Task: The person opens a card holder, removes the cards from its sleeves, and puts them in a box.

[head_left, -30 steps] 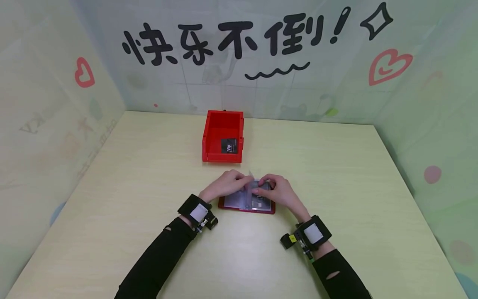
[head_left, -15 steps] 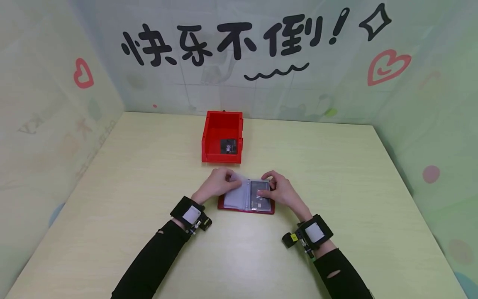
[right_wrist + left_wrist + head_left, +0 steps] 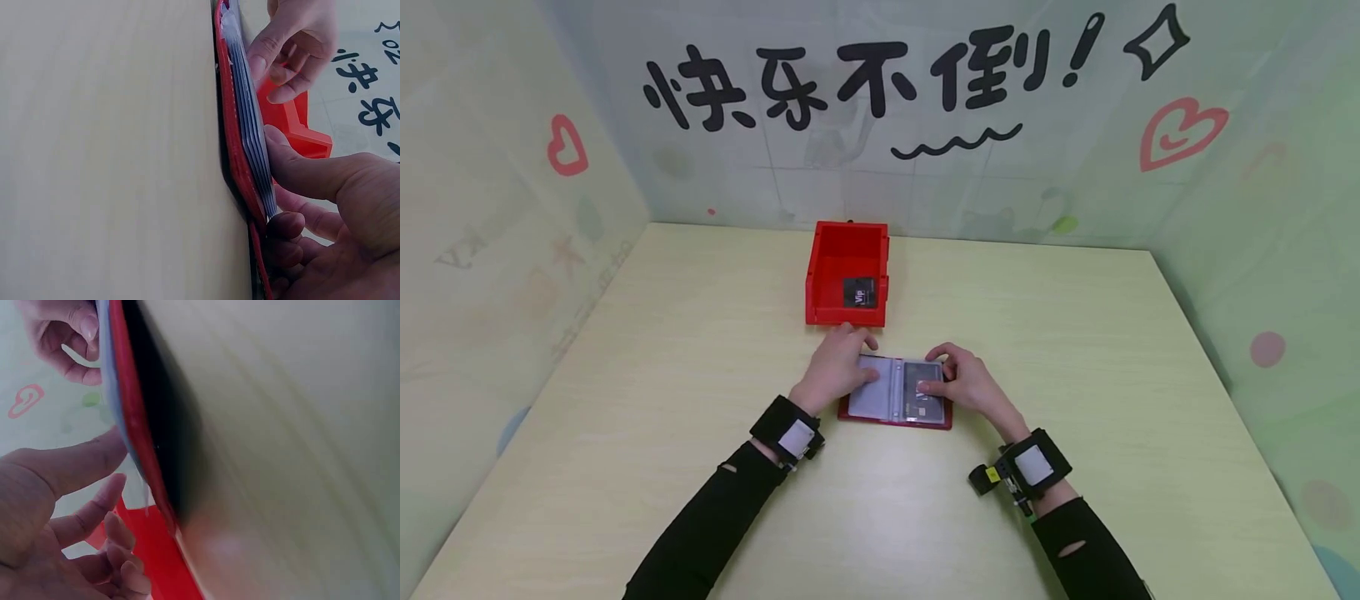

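A booth-like workstation, judging by the pale tabletop (image 3: 887,508) walled on three sides with printed panels (image 3: 835,158).

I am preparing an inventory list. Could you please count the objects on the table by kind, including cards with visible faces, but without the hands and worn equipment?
Red storage bin: 1
Red-covered card holder: 1
Cards with visible faces: 2 (black VIP card in the bin, sleeved card in the holder)
Total: 4

Black sleeves (image 3: 707,525), each with a small slit (image 3: 1071,549), end short of black wristbands (image 3: 1056,451) bearing white squares (image 3: 1033,465), the right one's rounded black camera (image 3: 979,481) marked with a yellow tag (image 3: 992,474).
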A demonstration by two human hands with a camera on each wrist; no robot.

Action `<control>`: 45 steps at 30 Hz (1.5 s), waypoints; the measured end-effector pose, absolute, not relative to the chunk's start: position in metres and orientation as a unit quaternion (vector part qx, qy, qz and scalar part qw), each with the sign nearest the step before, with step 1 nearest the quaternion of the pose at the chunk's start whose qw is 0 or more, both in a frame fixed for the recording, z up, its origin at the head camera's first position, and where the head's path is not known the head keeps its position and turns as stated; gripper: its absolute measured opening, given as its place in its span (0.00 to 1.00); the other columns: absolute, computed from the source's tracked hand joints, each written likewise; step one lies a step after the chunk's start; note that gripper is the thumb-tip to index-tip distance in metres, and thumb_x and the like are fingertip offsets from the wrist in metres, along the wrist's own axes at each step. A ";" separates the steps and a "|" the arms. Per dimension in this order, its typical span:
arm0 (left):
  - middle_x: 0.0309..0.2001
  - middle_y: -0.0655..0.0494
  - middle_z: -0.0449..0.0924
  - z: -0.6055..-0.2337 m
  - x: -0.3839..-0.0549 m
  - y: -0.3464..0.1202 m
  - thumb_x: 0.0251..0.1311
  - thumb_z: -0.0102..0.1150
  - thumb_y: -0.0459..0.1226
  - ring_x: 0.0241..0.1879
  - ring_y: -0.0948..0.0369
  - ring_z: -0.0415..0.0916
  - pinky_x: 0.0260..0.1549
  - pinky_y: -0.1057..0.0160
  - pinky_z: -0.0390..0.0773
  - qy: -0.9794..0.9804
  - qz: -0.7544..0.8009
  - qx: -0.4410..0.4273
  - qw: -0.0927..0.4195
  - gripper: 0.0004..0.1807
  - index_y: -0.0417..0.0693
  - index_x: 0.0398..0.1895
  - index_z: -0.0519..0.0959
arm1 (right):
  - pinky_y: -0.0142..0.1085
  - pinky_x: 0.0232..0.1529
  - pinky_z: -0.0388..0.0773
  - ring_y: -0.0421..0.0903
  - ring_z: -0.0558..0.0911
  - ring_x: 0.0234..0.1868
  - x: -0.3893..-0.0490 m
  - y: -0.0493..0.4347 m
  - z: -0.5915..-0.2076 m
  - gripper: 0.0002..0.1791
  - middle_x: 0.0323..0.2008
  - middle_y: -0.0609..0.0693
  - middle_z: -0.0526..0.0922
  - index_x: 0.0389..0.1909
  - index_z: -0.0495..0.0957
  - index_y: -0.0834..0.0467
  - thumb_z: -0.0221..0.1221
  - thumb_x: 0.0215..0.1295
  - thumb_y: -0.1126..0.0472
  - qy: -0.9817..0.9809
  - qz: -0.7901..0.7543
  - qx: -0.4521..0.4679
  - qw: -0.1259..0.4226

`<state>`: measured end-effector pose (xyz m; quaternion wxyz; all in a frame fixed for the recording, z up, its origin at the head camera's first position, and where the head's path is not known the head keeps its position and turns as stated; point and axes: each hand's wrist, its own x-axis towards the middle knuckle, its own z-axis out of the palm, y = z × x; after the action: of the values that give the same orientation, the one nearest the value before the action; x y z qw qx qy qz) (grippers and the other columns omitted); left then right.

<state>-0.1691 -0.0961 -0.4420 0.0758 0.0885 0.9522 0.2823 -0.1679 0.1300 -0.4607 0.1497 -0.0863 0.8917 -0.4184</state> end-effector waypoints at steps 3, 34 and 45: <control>0.48 0.48 0.75 -0.440 -0.167 -0.089 0.56 0.71 0.33 0.51 0.54 0.70 0.51 0.58 0.78 0.953 0.268 0.123 0.063 0.17 0.45 0.49 0.82 | 0.35 0.32 0.63 0.45 0.69 0.29 -0.168 0.131 -0.461 0.26 0.24 0.48 0.65 0.56 0.75 0.60 0.72 0.58 0.60 0.891 -0.421 -0.089 0.148; 0.50 0.44 0.82 -0.443 -0.182 -0.079 0.67 0.56 0.33 0.46 0.53 0.75 0.44 0.62 0.75 0.868 0.443 0.084 0.208 0.14 0.39 0.52 0.84 | 0.33 0.29 0.62 0.44 0.68 0.27 -0.168 0.131 -0.459 0.25 0.23 0.47 0.66 0.55 0.75 0.62 0.71 0.59 0.60 0.889 -0.420 -0.100 0.152; 0.53 0.45 0.82 -0.438 -0.179 -0.077 0.70 0.55 0.38 0.49 0.53 0.74 0.44 0.61 0.74 0.860 0.458 0.055 0.220 0.16 0.40 0.55 0.84 | 0.33 0.29 0.63 0.44 0.69 0.27 -0.167 0.131 -0.459 0.25 0.23 0.47 0.67 0.55 0.75 0.62 0.71 0.59 0.60 0.889 -0.420 -0.098 0.152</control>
<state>-0.1791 -0.0771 -0.4385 0.2200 0.0551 0.8595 0.4581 -0.1672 0.1314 -0.4588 0.1523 -0.0976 0.8894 -0.4199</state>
